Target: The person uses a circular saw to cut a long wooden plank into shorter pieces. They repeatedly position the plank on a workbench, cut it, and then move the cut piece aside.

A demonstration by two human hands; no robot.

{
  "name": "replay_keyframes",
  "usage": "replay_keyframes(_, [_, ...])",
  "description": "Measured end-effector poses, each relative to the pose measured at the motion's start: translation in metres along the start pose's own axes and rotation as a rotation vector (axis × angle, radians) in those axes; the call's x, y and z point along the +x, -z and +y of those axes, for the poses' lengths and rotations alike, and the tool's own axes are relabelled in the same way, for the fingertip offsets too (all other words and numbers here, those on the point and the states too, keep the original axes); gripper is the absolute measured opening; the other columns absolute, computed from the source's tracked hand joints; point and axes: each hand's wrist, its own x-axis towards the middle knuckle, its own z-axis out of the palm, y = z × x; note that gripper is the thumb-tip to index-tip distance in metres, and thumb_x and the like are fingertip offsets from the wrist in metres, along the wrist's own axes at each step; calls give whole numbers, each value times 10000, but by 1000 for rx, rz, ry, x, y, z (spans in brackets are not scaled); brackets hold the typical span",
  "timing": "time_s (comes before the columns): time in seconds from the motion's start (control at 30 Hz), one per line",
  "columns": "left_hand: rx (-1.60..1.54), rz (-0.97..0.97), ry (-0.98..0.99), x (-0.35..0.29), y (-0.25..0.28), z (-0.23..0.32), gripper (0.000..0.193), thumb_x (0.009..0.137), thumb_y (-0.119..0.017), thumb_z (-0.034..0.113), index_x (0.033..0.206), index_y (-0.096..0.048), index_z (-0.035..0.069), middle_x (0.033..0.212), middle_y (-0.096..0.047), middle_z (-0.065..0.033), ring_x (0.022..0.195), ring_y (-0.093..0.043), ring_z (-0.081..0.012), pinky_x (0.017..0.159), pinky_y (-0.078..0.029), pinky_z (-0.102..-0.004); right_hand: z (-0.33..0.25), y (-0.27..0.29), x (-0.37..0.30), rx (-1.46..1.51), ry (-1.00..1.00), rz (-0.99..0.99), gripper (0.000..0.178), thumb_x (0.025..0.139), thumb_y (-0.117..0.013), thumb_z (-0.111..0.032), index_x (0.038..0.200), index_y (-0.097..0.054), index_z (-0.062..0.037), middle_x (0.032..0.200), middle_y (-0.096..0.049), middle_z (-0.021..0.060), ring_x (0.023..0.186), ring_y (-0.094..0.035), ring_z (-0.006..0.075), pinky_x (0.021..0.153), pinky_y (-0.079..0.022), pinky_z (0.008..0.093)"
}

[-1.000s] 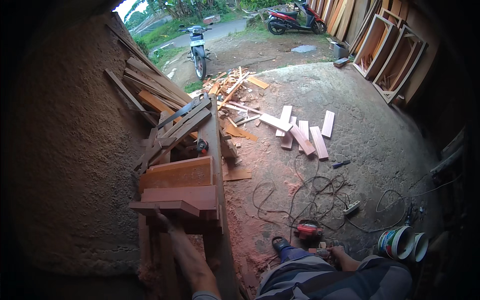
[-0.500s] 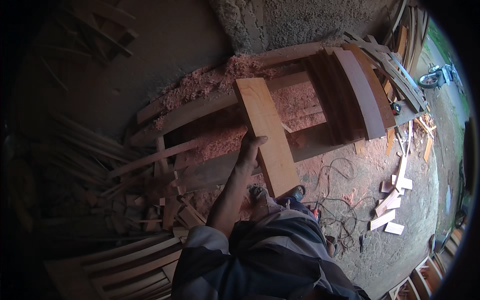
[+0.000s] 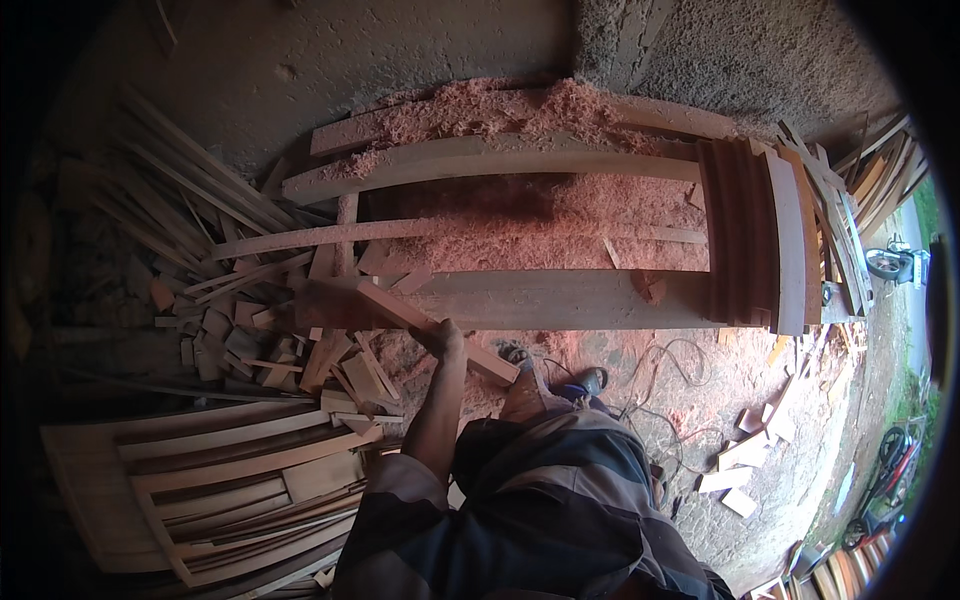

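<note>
My left hand (image 3: 443, 340) is closed round a wooden plank (image 3: 490, 363), gripping it near its middle. The plank is tilted, its narrow edge facing up, and hangs over the near beam (image 3: 570, 299) of a low timber bench. Its far-left end lies above the beam's left part; whether they touch I cannot tell. No part of my right hand or right arm shows. On the bench's right end a row of planks (image 3: 735, 235) is laid side by side, dark brown ones beside a pale one (image 3: 785, 245).
Pink shavings (image 3: 490, 112) cover the bench's back and gap. Offcuts (image 3: 225, 335) and long strips pile up at left. A slatted wooden frame (image 3: 140, 470) lies lower left. A cable (image 3: 640, 400) coils on the floor near my feet, with loose blocks (image 3: 735, 480) to the right.
My left hand has carried the plank left and toward me, away from across the bench, turning it from broad face up to edge up. The view has shifted left.
</note>
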Motion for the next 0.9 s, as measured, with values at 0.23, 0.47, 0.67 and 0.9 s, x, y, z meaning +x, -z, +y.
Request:
replay_keyframes(0.23, [349, -278, -451, -49, -33, 6, 879, 771, -625, 101, 1513, -212, -128, 1461, -388, -373, 1370, -427, -485, 1160, -369, -526, -24, -12, -19, 276, -93, 19, 221, 825, -709, -260, 979, -770, -114, 865, -703, 23, 776, -635, 176, 725, -492, 337])
replay_keyframes(0.47, [-20, -764, -426, -84, -102, 89, 863, 744, -676, 134, 1520, -358, -70, 1148, -605, -197, 964, -591, -226, 863, -512, -359, -39, -9, -48, 406, -68, 83, 221, 800, -735, -290, 926, -757, -109, 816, -670, 2, 759, -598, 150, 686, -466, 320])
replay_keyframes(0.67, [364, -1110, -812, -68, -36, 118, 606, 778, -667, 155, 1308, -478, -70, 1100, -656, -291, 930, -676, -380, 771, -550, -432, 44, -33, -10, -28, -84, 25, 465, 898, -637, -571, 1131, -766, -190, 1114, -746, 83, 1108, -665, 216, 944, -471, 327])
replay_keyframes(0.9, [904, -960, -863, 72, 94, 72, 562, 844, -661, 120, 1346, -463, -36, 1204, -615, -313, 1171, -619, -441, 966, -511, -474, 69, -41, -9, -99, -226, 8, 585, 883, -612, -647, 1186, -761, -168, 1204, -720, 126, 1184, -635, 244, 997, -446, 344])
